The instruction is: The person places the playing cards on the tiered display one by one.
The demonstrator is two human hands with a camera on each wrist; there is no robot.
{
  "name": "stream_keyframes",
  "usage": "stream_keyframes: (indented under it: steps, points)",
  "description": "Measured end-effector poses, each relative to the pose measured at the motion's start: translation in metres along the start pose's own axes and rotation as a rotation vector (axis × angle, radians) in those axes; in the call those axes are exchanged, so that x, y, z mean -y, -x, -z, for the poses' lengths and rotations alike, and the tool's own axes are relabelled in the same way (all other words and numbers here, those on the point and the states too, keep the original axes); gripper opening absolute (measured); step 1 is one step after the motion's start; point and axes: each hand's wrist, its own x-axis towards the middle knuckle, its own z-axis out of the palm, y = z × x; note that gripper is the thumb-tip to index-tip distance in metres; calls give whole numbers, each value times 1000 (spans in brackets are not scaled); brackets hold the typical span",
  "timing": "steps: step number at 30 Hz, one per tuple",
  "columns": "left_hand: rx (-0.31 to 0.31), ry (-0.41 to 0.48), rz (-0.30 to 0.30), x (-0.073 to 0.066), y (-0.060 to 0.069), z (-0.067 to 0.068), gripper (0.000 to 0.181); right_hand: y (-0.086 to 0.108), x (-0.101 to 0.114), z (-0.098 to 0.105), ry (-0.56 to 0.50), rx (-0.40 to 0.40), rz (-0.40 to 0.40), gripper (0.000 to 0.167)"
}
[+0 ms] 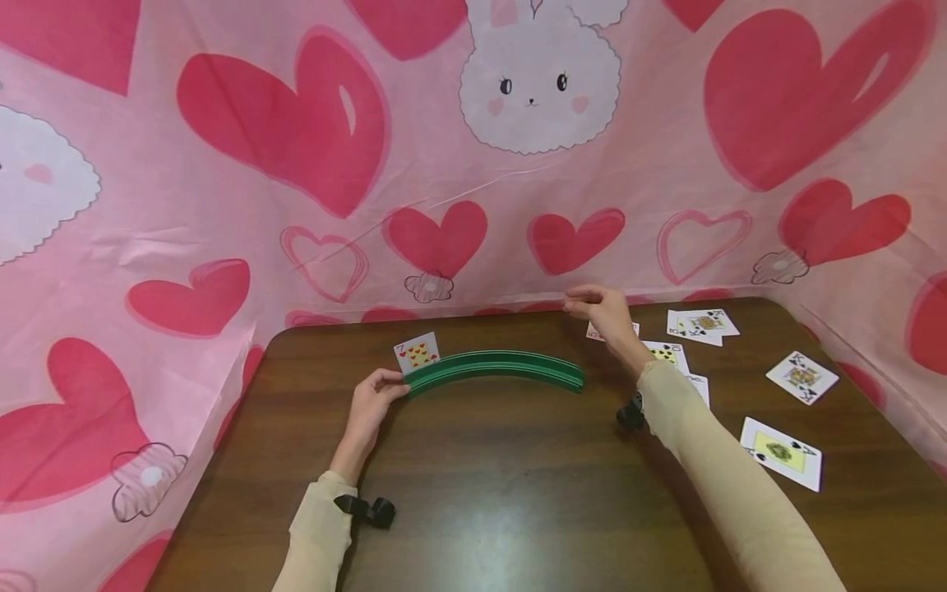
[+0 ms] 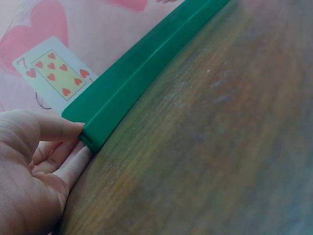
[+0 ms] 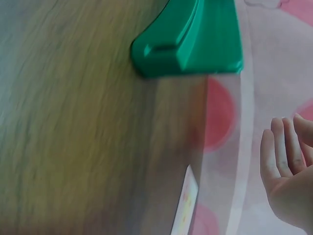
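A curved green playing-card holder [image 1: 496, 362] lies on the table with its ends bowed toward me. The seven of hearts [image 1: 418, 353] stands upright at its left end, face toward me. My left hand [image 1: 372, 400] pinches that end; in the left wrist view the thumb [image 2: 68, 130] lies against the holder's tip, with fingers below. Beyond the holder's right end, my right hand [image 1: 602, 316] is raised with nothing visible in it. Its fingers [image 3: 279, 152] are extended and gently bent in the right wrist view. Beneath it lies a partly hidden card [image 1: 595, 332].
Further right, overlapping cards [image 1: 706, 323] lie at the back. A ten [image 1: 666, 355] is partly covered by my right arm. A king [image 1: 802, 376] and an ace [image 1: 787, 454] lie near the table's right side. A pink heart-patterned cloth [image 1: 510, 189] hangs behind the table [image 1: 503, 493].
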Motion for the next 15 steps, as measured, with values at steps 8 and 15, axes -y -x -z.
stream_keyframes:
  steps: [8, 15]
  points:
    - [13, 9, -3, 0, 0, -1, 22, 10, 3, 20, 186, -105, -46, 36]
    - [8, 8, 3, 0, 0, 0, 22, 15, 4, 35, 337, -178, -126, 33]
